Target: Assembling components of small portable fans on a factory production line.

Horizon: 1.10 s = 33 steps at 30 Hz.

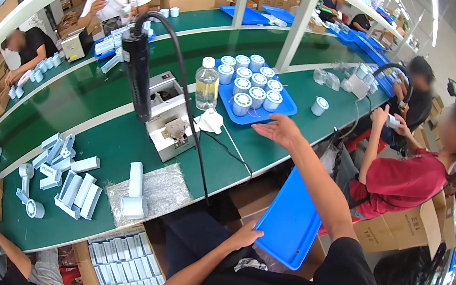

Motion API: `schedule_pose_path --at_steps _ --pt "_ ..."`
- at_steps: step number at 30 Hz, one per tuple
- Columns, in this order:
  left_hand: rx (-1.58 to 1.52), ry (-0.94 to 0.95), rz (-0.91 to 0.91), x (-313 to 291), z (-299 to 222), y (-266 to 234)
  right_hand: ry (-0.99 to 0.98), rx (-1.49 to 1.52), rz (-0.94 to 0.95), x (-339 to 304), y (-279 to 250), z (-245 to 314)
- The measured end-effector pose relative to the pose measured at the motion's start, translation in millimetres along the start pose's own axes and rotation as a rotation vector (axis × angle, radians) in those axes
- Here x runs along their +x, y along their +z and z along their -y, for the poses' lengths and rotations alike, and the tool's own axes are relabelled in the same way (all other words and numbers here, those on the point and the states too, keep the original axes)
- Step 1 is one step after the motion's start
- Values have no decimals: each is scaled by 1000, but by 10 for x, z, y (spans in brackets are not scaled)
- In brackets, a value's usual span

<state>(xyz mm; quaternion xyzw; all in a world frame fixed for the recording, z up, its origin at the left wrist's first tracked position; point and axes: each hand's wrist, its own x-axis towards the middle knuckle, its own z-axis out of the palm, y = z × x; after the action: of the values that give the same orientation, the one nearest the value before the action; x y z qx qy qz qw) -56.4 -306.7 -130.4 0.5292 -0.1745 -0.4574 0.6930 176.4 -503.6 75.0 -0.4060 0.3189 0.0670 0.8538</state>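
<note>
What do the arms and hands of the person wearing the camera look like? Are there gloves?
No gloves! The left hand and the right hand are bare, and no watch or bracelet shows. The right arm has a short, loose black cloth sleeve, with the forearm bare below it. The left forearm is bare too, but its sleeve can't be made out.

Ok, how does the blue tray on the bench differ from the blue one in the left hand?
The bench tray carries rows of pale round parts; the held tray shows a bare face. The bench tray lies flat on the green bench, while the held tray is off it, gripped at one edge by the left hand. Both are blue.
</note>
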Motion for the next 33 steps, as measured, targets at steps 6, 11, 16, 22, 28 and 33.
schedule_pose_path --at_steps 6,11,16,22,28,33 --pt "34 100 -70 -46 435 -200 -200 -46 -16 650 -189 -95" --pt "71 111 -121 -59 468 -221 -320 -74 53 874 -102 -101" --pt "78 188 -151 -81 460 -188 -394 -76 92 1071 26 -3" --pt "153 25 -102 33 599 -198 -399 23 241 1815 516 215" --pt "128 -3 -89 221 856 -74 -297 82 334 3331 1110 629" --pt "184 17 -207 702 547 -414 -288 19 259 3781 1832 860"
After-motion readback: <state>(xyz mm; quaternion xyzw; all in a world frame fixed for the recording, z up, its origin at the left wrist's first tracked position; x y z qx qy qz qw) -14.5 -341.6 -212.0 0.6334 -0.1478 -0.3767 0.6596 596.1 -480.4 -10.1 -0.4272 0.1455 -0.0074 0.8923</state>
